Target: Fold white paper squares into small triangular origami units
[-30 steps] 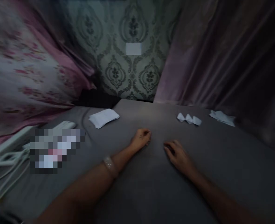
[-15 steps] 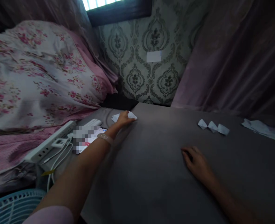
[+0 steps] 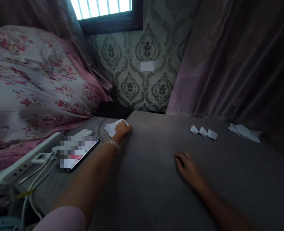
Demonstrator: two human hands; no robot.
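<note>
My left hand [image 3: 123, 129] is stretched far forward, its fingers curled over several white sheets of paper [image 3: 110, 129] on the grey surface [image 3: 151, 160]. Part of the paper lies beneath the fingers, so how it is gripped shows only in part. My right hand [image 3: 187, 167] rests on the same surface, thumb and fingers bent together with nothing visible in them. Beyond it, three small folded white paper pieces [image 3: 203, 132] sit in a row. Farther right lies a loose pile of white papers [image 3: 245, 132].
A phone [image 3: 85, 153] lies left of my left forearm, beside a white power strip [image 3: 28, 158] with cables [image 3: 32, 184]. Floral bedding [image 3: 36, 70] rises at the left. A patterned wall [image 3: 145, 86] and pink curtain [image 3: 187, 80] stand behind. A blue basket-like rim [image 3: 4, 223] shows lower left.
The view has shifted so most things sit farther left. My left hand's fingers have turned and curled over the paper, which now shows more on its left. My right hand keeps its pose.
</note>
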